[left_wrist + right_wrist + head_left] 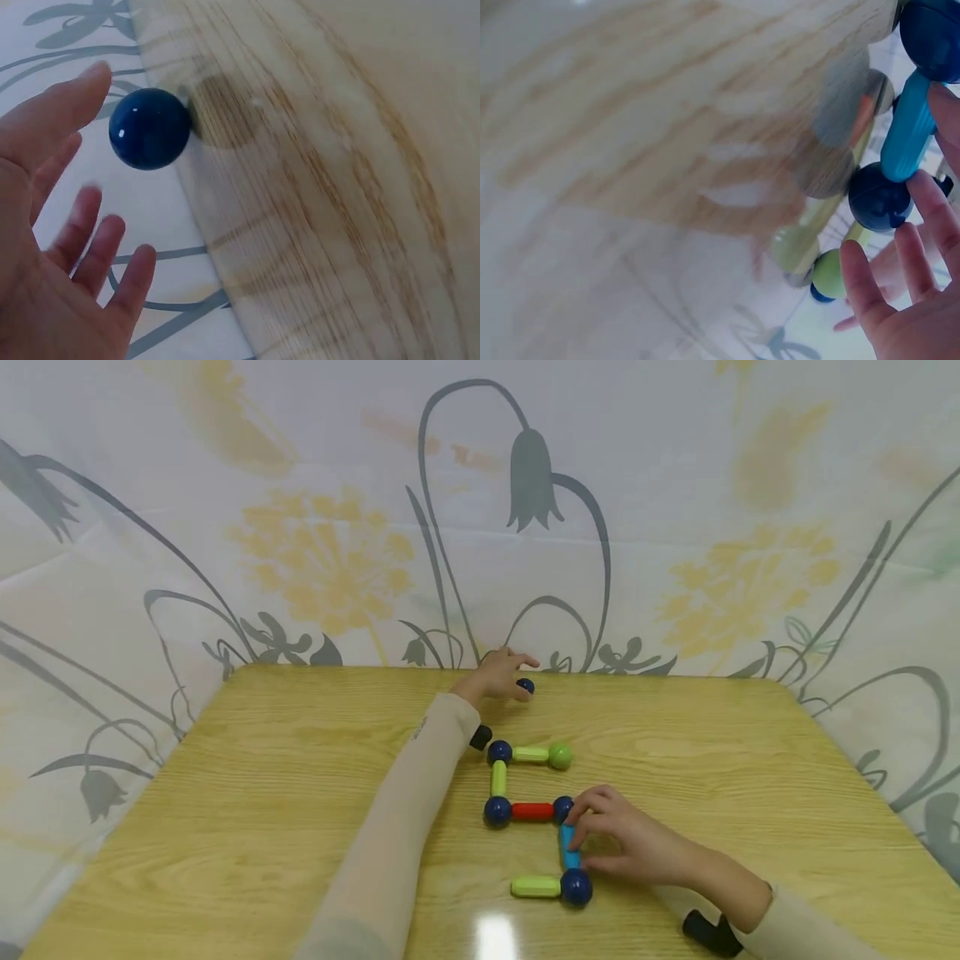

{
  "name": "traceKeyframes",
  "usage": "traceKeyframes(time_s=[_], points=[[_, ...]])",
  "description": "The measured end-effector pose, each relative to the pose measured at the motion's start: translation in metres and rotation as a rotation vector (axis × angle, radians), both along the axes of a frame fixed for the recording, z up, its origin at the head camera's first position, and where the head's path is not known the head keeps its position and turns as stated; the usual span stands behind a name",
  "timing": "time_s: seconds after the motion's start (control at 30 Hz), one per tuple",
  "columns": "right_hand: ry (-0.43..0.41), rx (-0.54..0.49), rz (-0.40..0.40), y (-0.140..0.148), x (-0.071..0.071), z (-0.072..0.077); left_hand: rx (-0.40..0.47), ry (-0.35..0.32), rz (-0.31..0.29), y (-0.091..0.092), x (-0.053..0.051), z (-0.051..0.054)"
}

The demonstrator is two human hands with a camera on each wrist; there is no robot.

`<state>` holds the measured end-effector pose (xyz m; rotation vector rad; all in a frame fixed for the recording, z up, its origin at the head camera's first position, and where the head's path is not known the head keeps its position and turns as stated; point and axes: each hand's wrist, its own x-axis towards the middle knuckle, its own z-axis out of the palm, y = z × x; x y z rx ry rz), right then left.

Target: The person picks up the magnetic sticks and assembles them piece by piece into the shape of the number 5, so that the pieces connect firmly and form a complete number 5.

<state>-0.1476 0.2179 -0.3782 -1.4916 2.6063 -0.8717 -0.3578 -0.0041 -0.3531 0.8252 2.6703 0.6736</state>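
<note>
My left hand (501, 677) is at the far edge of the table beside a loose dark blue ball (526, 686). Its fingers are spread, with the thumb (82, 94) close to the ball (150, 129) and no grip around it. My right hand (637, 839) lies along the right side of a light blue rod (570, 846), fingertips at the rod and the dark blue ball (150, 129) aside, near another dark blue ball (880, 196). That rod belongs to a zigzag chain with a red rod (532, 812), lime rods (531, 753) and a green ball (560, 755).
A wooden table (262, 793) carries everything, its glossy top reflecting light. Behind it hangs a flower-patterned cloth (465, 527). One lime rod (536, 887) forms the near end of the chain, joined to a dark blue ball (576, 887).
</note>
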Motion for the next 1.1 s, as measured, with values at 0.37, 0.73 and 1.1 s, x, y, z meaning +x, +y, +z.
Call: traceKeyframes(time_s=[0.37, 0.73, 1.1], points=[[0.023, 0.0, 0.009, -0.001, 0.001, 0.003, 0.114, -0.063, 0.037, -0.034, 0.029, -0.002], [0.05, -0.001, 0.022, -0.004, 0.0, 0.003, 0.559, -0.069, 0.179, -0.083, 0.103, -0.015], [0.056, 0.046, 0.018, -0.006, 0.0, 0.008, 0.677, -0.236, 0.144, -0.092, 0.173, -0.005]])
